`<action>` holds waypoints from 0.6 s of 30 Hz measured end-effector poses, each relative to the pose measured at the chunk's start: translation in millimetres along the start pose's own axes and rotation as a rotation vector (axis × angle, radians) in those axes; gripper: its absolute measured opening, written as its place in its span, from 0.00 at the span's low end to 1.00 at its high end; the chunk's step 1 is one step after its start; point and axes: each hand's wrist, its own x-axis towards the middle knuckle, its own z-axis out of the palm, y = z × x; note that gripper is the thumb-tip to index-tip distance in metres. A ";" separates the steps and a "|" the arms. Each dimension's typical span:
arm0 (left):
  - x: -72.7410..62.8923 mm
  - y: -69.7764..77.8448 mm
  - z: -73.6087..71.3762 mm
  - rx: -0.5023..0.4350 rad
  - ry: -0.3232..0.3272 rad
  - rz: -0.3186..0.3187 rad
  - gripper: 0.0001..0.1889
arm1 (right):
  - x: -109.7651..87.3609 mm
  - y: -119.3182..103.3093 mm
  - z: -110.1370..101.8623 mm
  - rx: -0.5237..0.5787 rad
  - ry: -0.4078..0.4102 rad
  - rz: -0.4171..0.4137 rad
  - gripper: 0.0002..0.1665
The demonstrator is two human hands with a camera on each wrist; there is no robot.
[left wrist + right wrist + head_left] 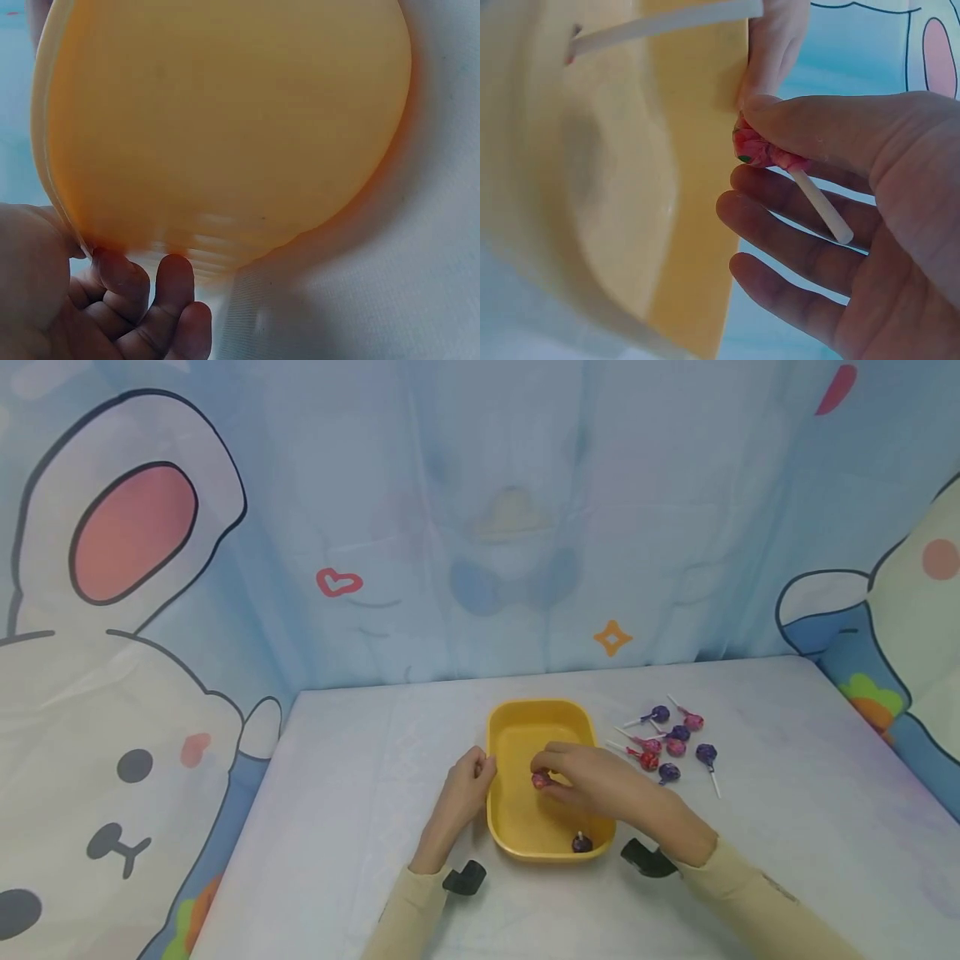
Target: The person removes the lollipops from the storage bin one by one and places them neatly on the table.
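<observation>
A yellow plastic tray (pixel 525 718) with rounded corners stands in front of me on the table. My left hand (pixel 463 787) grips its left rim; in the left wrist view, curled fingers (pixel 174 281) lie against the outer wall (pixel 225 112). Over the tray's middle, my right hand (pixel 596 781) pinches a pink-wrapped lollipop (pixel 754 146) by its candy end between thumb and forefinger. Its white stick points toward the palm, and the other fingers are loosely spread. A dark-wrapped lollipop (pixel 582 842) lies in the tray's near right corner, its white stick (pixel 667 26) looming close in the right wrist view.
Right of the tray lies a loose group of lollipops: several purple ones (pixel 706 753), pink ones (pixel 693 722) and a red one (pixel 648 762), sticks pointing various ways. A white cloth (pixel 375 777) covers the table. Behind hangs a blue cartoon curtain (pixel 420 527).
</observation>
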 end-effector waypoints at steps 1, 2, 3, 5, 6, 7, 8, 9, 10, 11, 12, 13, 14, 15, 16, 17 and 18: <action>-0.1 0.1 0.0 0.002 0.002 0.003 0.14 | -1.3 1.5 0.2 0.000 0.009 -0.004 0.15; 0.0 -0.1 0.0 0.004 0.005 0.007 0.14 | -2.5 3.1 0.7 0.000 0.015 -0.001 0.15; -0.1 0.1 0.0 0.006 0.007 0.007 0.14 | -3.9 4.7 0.9 0.003 0.023 -0.002 0.15; -0.5 0.3 0.1 0.012 0.008 0.007 0.14 | -6.8 7.8 1.3 0.006 0.034 0.000 0.14; -0.8 0.5 0.0 0.013 0.008 0.005 0.14 | -8.2 9.5 1.3 0.013 0.038 0.001 0.14; -0.8 0.6 0.1 0.012 0.007 0.002 0.14 | -9.5 11.1 1.3 0.021 0.041 0.008 0.14; -0.9 0.7 0.1 0.012 0.005 -0.002 0.14 | -10.9 12.7 1.1 0.028 0.043 0.019 0.14; -1.3 1.2 0.0 0.012 0.003 -0.007 0.14 | -12.4 14.2 0.7 0.037 0.047 0.024 0.15; -1.4 1.3 0.0 0.008 0.000 -0.013 0.14 | -13.7 16.0 0.5 0.045 0.051 0.029 0.14; -1.6 1.7 -0.1 0.005 -0.002 -0.018 0.14 | -15.2 17.6 0.0 0.054 0.058 0.035 0.14; -1.7 2.0 -0.2 0.001 -0.004 -0.023 0.14 | -16.7 19.1 -0.5 0.057 0.066 0.039 0.14; -1.9 2.2 -0.2 -0.003 -0.007 -0.029 0.14 | -18.1 20.7 -0.9 0.056 0.075 0.043 0.14; -2.1 2.5 -0.3 -0.004 -0.008 -0.033 0.14 | -19.6 22.4 -1.2 0.056 0.083 0.047 0.14; -2.2 2.8 -0.5 -0.008 -0.009 -0.034 0.14 | -21.0 23.9 -1.5 0.056 0.092 0.048 0.15; -2.3 2.9 -0.5 -0.011 -0.010 -0.036 0.14 | -22.3 25.4 -1.7 0.054 0.106 0.047 0.15; -2.4 3.0 -0.6 -0.009 -0.010 -0.034 0.14 | -23.5 26.9 -1.7 0.049 0.118 0.046 0.15; -2.4 3.0 -0.7 -0.010 -0.010 -0.029 0.14 | -24.8 28.5 -1.7 0.045 0.128 0.048 0.16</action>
